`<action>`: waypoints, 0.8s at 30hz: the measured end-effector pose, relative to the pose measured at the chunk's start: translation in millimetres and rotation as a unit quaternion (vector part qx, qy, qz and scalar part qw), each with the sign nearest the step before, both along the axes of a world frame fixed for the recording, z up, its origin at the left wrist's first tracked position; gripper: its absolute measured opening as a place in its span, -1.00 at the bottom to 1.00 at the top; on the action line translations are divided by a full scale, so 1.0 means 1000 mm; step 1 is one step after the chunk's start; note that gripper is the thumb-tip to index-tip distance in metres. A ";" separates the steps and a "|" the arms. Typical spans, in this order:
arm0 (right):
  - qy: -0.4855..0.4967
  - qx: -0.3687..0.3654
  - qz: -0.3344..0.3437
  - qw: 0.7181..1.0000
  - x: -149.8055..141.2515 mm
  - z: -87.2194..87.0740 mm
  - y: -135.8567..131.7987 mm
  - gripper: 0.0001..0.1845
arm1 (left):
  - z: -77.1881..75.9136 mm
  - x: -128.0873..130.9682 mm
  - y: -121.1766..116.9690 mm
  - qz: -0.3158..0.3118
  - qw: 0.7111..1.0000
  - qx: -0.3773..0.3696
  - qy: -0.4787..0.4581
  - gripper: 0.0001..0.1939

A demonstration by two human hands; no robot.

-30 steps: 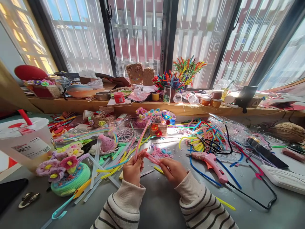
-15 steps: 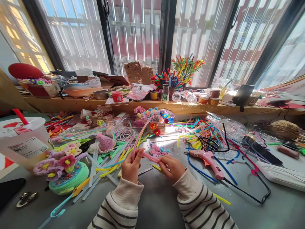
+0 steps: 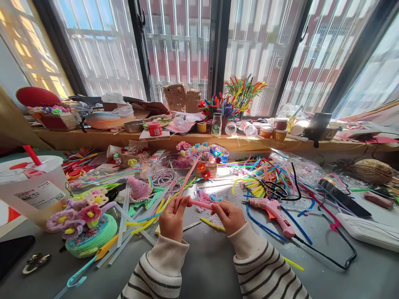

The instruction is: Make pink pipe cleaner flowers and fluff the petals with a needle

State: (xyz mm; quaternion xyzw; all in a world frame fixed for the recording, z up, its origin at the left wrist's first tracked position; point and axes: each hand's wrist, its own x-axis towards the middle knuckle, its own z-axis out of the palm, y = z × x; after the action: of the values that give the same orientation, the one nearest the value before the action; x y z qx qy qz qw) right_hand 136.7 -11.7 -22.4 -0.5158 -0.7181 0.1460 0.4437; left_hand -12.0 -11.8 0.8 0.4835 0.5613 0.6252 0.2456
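Note:
My left hand (image 3: 173, 216) is closed round pink pipe cleaners (image 3: 201, 204), thumb on top. Their long ends rise from that fist toward the flower basket (image 3: 206, 168). Between my two hands the pink strands run almost level, and my right hand (image 3: 228, 215) pinches them at the other side. Behind the hands lies a small heap of pink and blue clippings (image 3: 208, 195). A yellow pipe cleaner (image 3: 213, 224) lies just under my right hand. The pink glue gun (image 3: 271, 211) rests to the right of it.
Black-handled scissors (image 3: 273, 189) lie on a tangle of coloured pipe cleaners (image 3: 254, 180). On the left stand a drink cup (image 3: 37, 195) and a green cake-like piece with fluffy flowers (image 3: 90, 236). Clear glue sticks (image 3: 120, 245) lie beside it. A cluttered wooden ledge (image 3: 187, 142) runs behind.
My right hand has shifted slightly right, and the pink strands between the hands now lie closer together and straighter. The view has tilted a little.

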 end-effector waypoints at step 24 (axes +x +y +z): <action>0.079 0.061 -0.056 0.993 0.003 -0.002 -0.001 -0.64 | -0.001 0.001 -0.004 -0.026 0.991 0.042 0.123 -0.73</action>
State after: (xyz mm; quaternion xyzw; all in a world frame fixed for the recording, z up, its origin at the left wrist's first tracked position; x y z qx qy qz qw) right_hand 140.0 -13.1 -24.7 -0.5142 -0.6581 0.1172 0.5373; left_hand -10.8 -15.9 -0.5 0.5807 0.5482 0.5774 0.1703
